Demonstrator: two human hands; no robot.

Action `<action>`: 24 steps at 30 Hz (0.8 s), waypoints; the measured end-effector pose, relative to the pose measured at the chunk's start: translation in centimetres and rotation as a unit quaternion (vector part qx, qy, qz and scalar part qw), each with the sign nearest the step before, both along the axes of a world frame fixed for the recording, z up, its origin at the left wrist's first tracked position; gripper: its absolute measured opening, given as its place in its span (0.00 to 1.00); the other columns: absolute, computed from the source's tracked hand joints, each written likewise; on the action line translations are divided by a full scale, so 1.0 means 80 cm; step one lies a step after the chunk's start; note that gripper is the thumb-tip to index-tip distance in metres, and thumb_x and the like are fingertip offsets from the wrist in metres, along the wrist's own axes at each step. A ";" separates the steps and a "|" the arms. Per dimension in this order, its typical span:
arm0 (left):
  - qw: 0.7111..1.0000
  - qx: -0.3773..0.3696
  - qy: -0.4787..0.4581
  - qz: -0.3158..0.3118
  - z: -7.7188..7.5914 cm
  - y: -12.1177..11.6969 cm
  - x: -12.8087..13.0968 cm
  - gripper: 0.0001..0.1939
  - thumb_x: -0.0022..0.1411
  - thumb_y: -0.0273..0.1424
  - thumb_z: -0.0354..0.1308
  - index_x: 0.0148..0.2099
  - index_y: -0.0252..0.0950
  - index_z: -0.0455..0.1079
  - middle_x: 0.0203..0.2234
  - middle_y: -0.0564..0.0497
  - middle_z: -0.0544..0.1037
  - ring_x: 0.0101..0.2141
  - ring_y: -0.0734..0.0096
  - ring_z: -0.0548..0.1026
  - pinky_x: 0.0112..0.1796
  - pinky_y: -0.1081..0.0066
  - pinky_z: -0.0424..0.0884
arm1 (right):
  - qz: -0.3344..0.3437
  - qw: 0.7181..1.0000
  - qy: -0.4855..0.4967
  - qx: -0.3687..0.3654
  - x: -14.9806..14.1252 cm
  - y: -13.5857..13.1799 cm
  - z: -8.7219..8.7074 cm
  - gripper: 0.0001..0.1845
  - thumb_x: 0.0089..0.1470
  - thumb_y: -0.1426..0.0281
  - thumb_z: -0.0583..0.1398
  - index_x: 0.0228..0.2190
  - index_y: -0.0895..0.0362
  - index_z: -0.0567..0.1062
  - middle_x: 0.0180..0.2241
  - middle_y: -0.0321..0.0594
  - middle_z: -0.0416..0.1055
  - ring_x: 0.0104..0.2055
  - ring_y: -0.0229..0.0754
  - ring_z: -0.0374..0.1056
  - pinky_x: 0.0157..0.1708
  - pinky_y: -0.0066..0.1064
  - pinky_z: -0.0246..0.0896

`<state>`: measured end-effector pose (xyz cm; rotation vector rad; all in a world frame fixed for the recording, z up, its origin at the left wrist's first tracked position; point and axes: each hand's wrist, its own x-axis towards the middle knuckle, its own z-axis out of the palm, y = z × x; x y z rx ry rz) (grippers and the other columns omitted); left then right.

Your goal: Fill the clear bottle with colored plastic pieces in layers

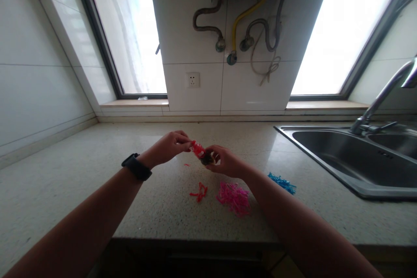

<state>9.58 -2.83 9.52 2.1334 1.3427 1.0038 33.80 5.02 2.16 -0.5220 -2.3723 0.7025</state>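
Observation:
Above the middle of the counter, my two hands hold a small bottle-shaped thing (198, 150), tilted, with a clear and red upper part and a dark lower part. The closed fingertips of my left hand (172, 145) pinch its red top end. Around the dark end, the fingers of my right hand (224, 161) are curled, partly hiding it. A few red strips (199, 192) lie on the counter below. Near my right forearm sits a pile of pink strips (233, 199), and beyond that arm a pile of blue strips (282, 183).
The speckled pale counter (156, 217) runs back to a tiled wall with a socket (193, 80). On the right is a steel sink (329, 165) with a tap (381, 95). Hoses and a yellow pipe (249, 12) hang above, between two windows. A red scrap (186, 164) lies near my left hand.

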 end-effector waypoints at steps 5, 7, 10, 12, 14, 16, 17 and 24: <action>1.000 0.005 -0.007 0.006 0.001 -0.002 0.002 0.15 0.65 0.38 0.56 0.40 0.33 0.79 0.42 0.44 0.75 0.32 0.73 0.75 0.36 0.69 0.74 | 0.000 1.000 0.008 -0.006 -0.001 0.001 -0.001 0.24 0.47 0.68 0.66 0.48 0.56 0.72 0.39 0.41 0.72 0.35 0.38 0.67 0.35 0.31 0.62; 1.000 0.018 -0.004 0.021 0.004 -0.004 0.003 0.15 0.64 0.38 0.56 0.40 0.34 0.79 0.40 0.45 0.76 0.32 0.73 0.75 0.36 0.70 0.73 | -0.002 1.000 0.011 -0.009 -0.001 0.002 -0.002 0.24 0.47 0.69 0.66 0.48 0.56 0.72 0.39 0.40 0.72 0.34 0.38 0.67 0.35 0.30 0.63; 0.999 0.029 -0.003 0.044 0.007 -0.005 0.003 0.15 0.63 0.39 0.58 0.38 0.33 0.78 0.35 0.46 0.78 0.31 0.72 0.74 0.35 0.71 0.72 | 0.001 1.000 0.010 -0.008 -0.001 0.001 -0.001 0.24 0.47 0.70 0.66 0.47 0.57 0.72 0.38 0.40 0.73 0.33 0.37 0.67 0.34 0.30 0.62; 0.997 0.026 -0.026 0.060 0.006 -0.002 0.000 0.15 0.62 0.40 0.58 0.39 0.33 0.77 0.32 0.47 0.78 0.30 0.72 0.74 0.34 0.72 0.72 | 0.002 1.000 0.010 -0.008 -0.001 0.000 0.000 0.24 0.46 0.70 0.66 0.47 0.57 0.72 0.38 0.40 0.73 0.33 0.37 0.67 0.34 0.30 0.62; 0.994 0.019 -0.055 0.090 0.002 0.003 -0.005 0.16 0.63 0.42 0.57 0.39 0.33 0.76 0.30 0.47 0.78 0.28 0.73 0.73 0.30 0.73 0.71 | -0.003 1.000 0.013 -0.007 -0.001 0.000 0.001 0.24 0.47 0.70 0.66 0.47 0.57 0.72 0.38 0.40 0.73 0.34 0.37 0.67 0.35 0.30 0.62; 0.992 0.001 -0.046 0.116 -0.006 0.009 -0.012 0.17 0.63 0.43 0.55 0.37 0.32 0.75 0.27 0.48 0.76 0.24 0.74 0.71 0.25 0.74 0.68 | -0.010 1.000 0.015 -0.008 -0.001 0.000 0.002 0.24 0.47 0.69 0.66 0.47 0.57 0.72 0.39 0.41 0.73 0.34 0.37 0.67 0.35 0.30 0.62; 0.993 -0.018 -0.019 0.117 -0.011 0.012 -0.015 0.17 0.63 0.43 0.55 0.35 0.32 0.74 0.25 0.49 0.75 0.22 0.75 0.70 0.23 0.75 0.67 | -0.014 1.000 0.016 -0.009 0.000 0.001 0.002 0.24 0.47 0.68 0.66 0.47 0.58 0.72 0.39 0.41 0.73 0.34 0.37 0.66 0.35 0.30 0.62; 0.971 -0.145 0.156 0.104 -0.044 0.018 -0.023 0.15 0.57 0.41 0.58 0.33 0.34 0.76 0.22 0.51 0.75 0.21 0.73 0.70 0.23 0.72 0.63 | -0.019 1.000 0.017 -0.012 0.002 0.001 0.002 0.23 0.48 0.66 0.66 0.46 0.58 0.72 0.38 0.40 0.72 0.33 0.37 0.66 0.34 0.30 0.63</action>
